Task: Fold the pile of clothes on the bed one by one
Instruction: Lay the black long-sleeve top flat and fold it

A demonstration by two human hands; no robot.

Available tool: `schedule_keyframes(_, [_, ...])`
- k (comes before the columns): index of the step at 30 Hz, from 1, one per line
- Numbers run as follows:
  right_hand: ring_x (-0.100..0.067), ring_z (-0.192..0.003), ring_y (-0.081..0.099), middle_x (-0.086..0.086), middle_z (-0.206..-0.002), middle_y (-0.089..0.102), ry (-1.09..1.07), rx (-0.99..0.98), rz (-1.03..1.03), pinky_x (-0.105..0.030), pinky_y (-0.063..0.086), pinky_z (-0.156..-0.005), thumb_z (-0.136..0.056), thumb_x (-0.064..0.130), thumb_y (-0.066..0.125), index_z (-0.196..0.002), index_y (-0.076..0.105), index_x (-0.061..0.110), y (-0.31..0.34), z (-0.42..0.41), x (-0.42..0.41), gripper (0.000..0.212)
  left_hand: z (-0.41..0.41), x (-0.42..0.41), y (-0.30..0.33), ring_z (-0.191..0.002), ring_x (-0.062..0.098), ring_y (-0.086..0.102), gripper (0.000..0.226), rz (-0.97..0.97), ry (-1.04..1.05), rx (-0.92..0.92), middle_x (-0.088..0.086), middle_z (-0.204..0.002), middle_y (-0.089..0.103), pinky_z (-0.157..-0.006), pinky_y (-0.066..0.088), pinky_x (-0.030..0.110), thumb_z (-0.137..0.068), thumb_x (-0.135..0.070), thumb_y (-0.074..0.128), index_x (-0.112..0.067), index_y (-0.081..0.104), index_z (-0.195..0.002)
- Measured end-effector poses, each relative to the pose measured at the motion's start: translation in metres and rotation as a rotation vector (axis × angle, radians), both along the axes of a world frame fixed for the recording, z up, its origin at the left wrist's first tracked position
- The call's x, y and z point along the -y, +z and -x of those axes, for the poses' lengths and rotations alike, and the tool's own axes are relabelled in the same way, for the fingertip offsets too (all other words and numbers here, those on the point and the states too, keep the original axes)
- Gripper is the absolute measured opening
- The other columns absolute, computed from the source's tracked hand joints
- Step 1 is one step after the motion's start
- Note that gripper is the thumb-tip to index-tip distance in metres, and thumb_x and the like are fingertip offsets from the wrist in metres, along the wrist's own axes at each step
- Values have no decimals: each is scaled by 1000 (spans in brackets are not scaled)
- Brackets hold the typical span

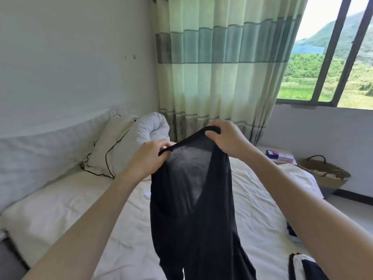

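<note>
Currently: black garment (191, 199), unfolded, hanging between left hand (147, 156) and right hand (226, 138), both pinching its top edge above bed (70, 209); more clothes (302, 265) below right hand, seemingly unfolded.

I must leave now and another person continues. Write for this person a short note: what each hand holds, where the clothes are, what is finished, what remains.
Left hand: pinches the top edge of the thin black knit garment.
Right hand: grips the same top edge, further right.
The garment hangs unfolded in the air above the white bed sheet.
More dark clothes lie at the near right edge of the bed; whether they are folded I cannot tell.
Done: this piece is picked up and held open.
Left: lay it flat, fold it, then fold the other clothes one by one.
</note>
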State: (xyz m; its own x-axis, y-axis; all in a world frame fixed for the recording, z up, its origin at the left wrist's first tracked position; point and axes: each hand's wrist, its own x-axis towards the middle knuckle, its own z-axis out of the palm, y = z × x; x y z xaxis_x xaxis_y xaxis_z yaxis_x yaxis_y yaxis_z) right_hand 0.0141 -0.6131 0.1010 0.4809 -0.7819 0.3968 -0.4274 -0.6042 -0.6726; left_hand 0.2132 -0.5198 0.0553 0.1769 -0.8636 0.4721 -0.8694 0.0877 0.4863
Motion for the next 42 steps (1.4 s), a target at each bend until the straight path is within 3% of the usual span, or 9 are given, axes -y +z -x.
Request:
schedule_keyframes(3, [-15, -87, 51, 0, -97, 60, -61, 26, 75, -21, 36, -64, -94, 18, 54, -106, 65, 16, 11, -7, -5, 16, -27, -23, 4, -67, -4, 51, 8, -55, 104, 11, -10, -82, 62, -59, 35, 13, -90, -24, 60, -23, 68, -92])
schedule_keyframes(9, [-21, -103, 55, -6, -108, 66, -154, -34, 136, -27, 38, -83, -90, 12, 59, -101, 69, 14, 5, -14, -1, 14, -74, -80, 22, -68, 13, 54, 6, -206, 110, -159, -1, -72, 62, -60, 39, 20, -83, -22, 71, -18, 67, -80])
schedule_keyframes(13, [-19, -94, 53, -4, -102, 66, -130, -93, 154, -25, 35, -77, -89, 9, 58, -94, 70, 15, -5, -36, -6, 14, -91, -104, 35, -71, 12, 51, 9, -266, 47, -269, 0, -77, 61, -54, 38, 9, -86, -12, 67, -20, 66, -84])
schedule_keyframes(20, [-26, -96, 54, -2, -90, 55, -89, -394, 207, -26, 35, -74, -86, 5, 57, -88, 65, 14, -20, -50, -5, 13, -121, -110, 34, -81, 18, 54, 16, -190, 331, -28, 6, -92, 62, -65, 39, 22, -84, -2, 59, -12, 67, -94])
schedule_keyframes(26, [-16, -83, 54, 5, -79, 61, -118, 105, 57, -26, 37, -69, -85, 16, 65, -79, 60, 22, -24, -64, -10, 10, -135, -124, 27, -86, 19, 58, 19, 155, 385, -145, 4, -93, 63, -79, 42, 26, -82, 4, 57, -13, 65, -86])
schedule_keyframes(29, [-18, -85, 55, 2, -81, 60, -64, 95, -145, -27, 41, -73, -87, 13, 63, -80, 60, 19, -38, -68, -12, 10, -128, -129, 10, -86, 19, 56, 22, -55, 241, -406, 5, -90, 63, -76, 43, 24, -90, 4, 49, -13, 63, -88])
schedule_keyframes(34, [-14, -73, 54, 2, -75, 61, -18, 240, -286, -26, 41, -65, -86, 12, 64, -76, 60, 18, -40, -56, -13, 13, -138, -141, 9, -79, 14, 56, 10, -144, 111, -547, 4, -87, 63, -75, 41, 24, -94, -12, 54, -11, 64, -95])
schedule_keyframes(37, [-15, -67, 54, -4, -72, 59, 85, 291, -386, -25, 41, -60, -88, 13, 62, -75, 60, 14, -38, -54, -23, 13, -139, -150, 12, -78, 9, 61, 11, -182, 5, -549, -2, -83, 65, -75, 45, 19, -86, -20, 64, -14, 65, -96])
schedule_keyframes(42, [-22, -74, 54, -11, -76, 57, 149, 123, -398, -32, 40, -72, -86, 16, 66, -75, 62, 9, -38, -33, -27, 14, -139, -160, 7, -99, 4, 64, 28, -336, -73, -450, -4, -104, 70, -84, 48, 13, -88, -2, 61, -18, 66, -110])
